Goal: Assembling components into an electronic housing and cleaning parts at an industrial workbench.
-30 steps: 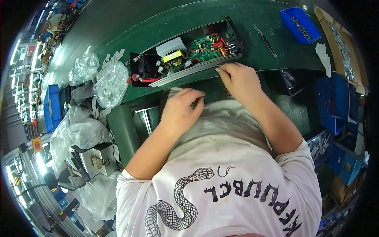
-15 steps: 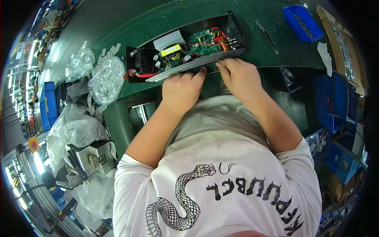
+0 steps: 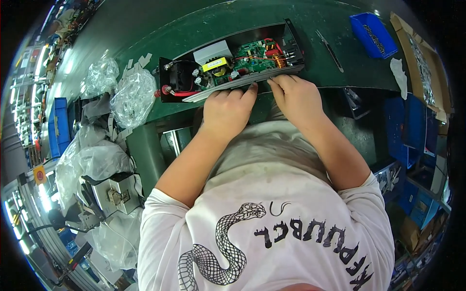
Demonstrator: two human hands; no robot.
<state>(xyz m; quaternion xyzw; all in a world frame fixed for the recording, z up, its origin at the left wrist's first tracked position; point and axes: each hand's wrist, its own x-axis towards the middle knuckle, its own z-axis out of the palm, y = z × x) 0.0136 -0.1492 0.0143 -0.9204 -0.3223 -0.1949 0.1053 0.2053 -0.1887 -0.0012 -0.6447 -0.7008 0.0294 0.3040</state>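
While working at the near edge of the worktop [image 3: 320,17], have the lidless black-and-silver casing [image 3: 257,36] lying lengthwise left to right, just beyond both hands. Green circuit board [image 3: 251,52] exposed inside, yellow-wrapped transformer [image 3: 215,64] left of it, red terminal [image 3: 166,90] at the left end.

Judge the step in hand as fine fingerwork along the near wall [image 3: 264,75], probably setting or fastening something small. Can't say what, given the angle.

See left hand [image 3: 227,112] knuckles-up at the near wall, fingers curled out of sight, thumb pointing toward the far side. Can't read how closed that grip is, or any contents, from above.

See right hand [image 3: 298,99] just to the right, thumb and forefinger brought close together by the near wall. Would call that grip almost closed, maybe on something tiny; too small to confirm.

For the next move, would want: steady the casing with the left, line up the right fingertips on one spot of the near wall, press or turn gently. Avoid shoving the casing or slipping inward onto the board.

Note tweezers [image 3: 329,50] right of the casing, apart from both hands, blue tray [image 3: 359,19] of small metal parts [image 3: 374,41] far right. Find clear plastic bags [image 3: 133,99] to the left.
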